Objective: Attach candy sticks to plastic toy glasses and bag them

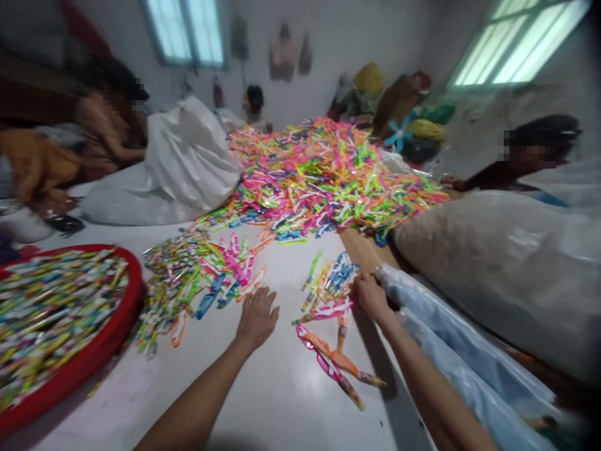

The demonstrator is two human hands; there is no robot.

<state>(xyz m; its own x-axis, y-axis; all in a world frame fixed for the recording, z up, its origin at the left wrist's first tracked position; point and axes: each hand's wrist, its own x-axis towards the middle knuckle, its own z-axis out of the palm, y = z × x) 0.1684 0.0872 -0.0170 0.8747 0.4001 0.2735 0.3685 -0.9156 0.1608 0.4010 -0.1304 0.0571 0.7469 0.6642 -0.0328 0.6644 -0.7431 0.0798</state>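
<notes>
My left hand [258, 317] lies palm down on the white tabletop [272, 388], fingers apart and holding nothing. Just beyond it is a heap of slim printed sticks [173, 269], some with bright pink, green, blue and orange plastic pieces [235, 263]. My right hand [370, 295] has its fingers curled at the right side of a small bunch of sticks with coloured ends [333, 279]; what it grips is hidden. Between my forearms, a few loose sticks with pink and orange ends [331, 357] lie on the table.
A big mound of coloured plastic pieces [319, 181] covers the far table. At left stands a red round tub [136, 282] full of printed sticks. White sacks [169, 169] flank the mound. Clear plastic-wrapped material [460, 351] lies along the right edge. Several people [110, 119] sit around.
</notes>
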